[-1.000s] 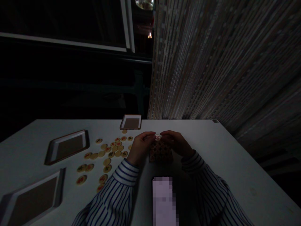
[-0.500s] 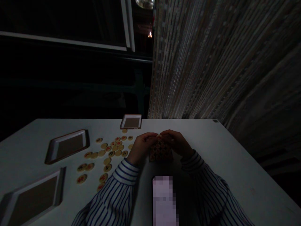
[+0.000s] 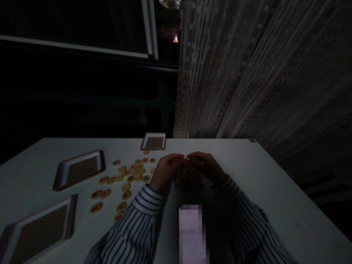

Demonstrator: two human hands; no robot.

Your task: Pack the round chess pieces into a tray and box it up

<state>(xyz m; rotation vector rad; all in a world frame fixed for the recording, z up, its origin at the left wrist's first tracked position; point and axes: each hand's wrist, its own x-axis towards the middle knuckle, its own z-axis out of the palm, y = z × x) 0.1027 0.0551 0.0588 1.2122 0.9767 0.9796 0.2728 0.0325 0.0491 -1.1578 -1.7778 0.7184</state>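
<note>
round red-marked game pieces point(image 3: 187, 176) packed flat together.

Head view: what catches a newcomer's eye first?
The left hand and right hand, in striped sleeves, meet mid-table around a tight block of red-marked discs. To their left, loose pale discs lie scattered on the white table, between the hands and dark-bottomed trays. All else is dim.
</note>
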